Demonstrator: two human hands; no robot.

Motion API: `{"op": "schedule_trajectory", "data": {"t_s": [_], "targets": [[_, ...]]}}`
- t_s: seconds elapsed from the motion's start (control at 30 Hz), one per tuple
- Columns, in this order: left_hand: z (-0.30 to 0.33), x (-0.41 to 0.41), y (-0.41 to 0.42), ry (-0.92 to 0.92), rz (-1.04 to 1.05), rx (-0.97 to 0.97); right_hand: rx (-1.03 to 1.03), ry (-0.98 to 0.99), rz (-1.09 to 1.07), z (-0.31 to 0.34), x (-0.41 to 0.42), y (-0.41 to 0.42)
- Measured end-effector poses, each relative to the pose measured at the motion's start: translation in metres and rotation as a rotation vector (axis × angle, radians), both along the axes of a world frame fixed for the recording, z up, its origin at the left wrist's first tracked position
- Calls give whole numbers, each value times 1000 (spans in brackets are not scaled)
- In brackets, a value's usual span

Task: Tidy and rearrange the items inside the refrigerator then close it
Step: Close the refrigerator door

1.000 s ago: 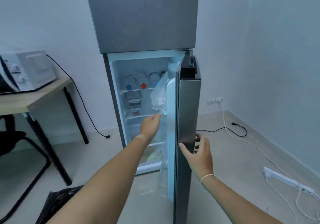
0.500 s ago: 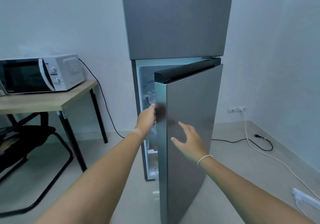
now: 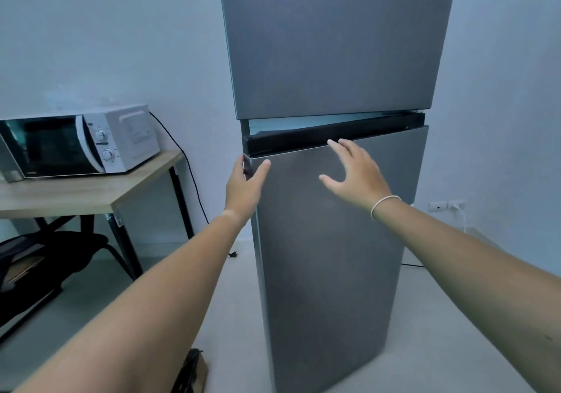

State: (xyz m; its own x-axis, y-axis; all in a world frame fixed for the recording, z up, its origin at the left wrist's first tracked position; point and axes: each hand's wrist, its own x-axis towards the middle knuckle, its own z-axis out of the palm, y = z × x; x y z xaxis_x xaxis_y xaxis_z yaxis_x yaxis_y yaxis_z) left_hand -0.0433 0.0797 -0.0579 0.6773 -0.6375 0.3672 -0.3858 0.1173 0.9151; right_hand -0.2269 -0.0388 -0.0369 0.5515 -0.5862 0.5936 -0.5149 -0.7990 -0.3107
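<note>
The tall grey refrigerator (image 3: pixel 331 46) stands straight ahead against the wall. Its lower door (image 3: pixel 334 240) is almost shut; a narrow lit gap shows above the door's black top edge. Nothing of the inside items can be seen. My left hand (image 3: pixel 244 183) holds the door's left edge near its top corner, thumb on the front face and fingers around the side. My right hand (image 3: pixel 352 174) is spread with straight fingers at the upper part of the door front; contact with the steel cannot be told.
A white microwave (image 3: pixel 79 143) sits on a wooden table (image 3: pixel 91 195) at the left, with a black chair (image 3: pixel 45 259) under it. A black cable runs down the wall behind the table. A wall socket (image 3: pixel 446 205) is at the right. A dark object (image 3: pixel 191 371) lies on the floor.
The lower door has swung from wide open to almost shut. My left hand came out of the interior to the door's edge, and my right hand rose to the upper door front.
</note>
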Motion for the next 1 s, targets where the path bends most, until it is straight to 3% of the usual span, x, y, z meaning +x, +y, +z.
{"op": "schedule_trajectory", "data": {"t_s": [0.4, 1.0], "targets": [[-1, 56, -50, -36, 163, 46, -28, 212, -37, 10, 38, -65], [4, 92, -83, -14, 176, 2, -204, 179, -45, 10, 74, -98]]}}
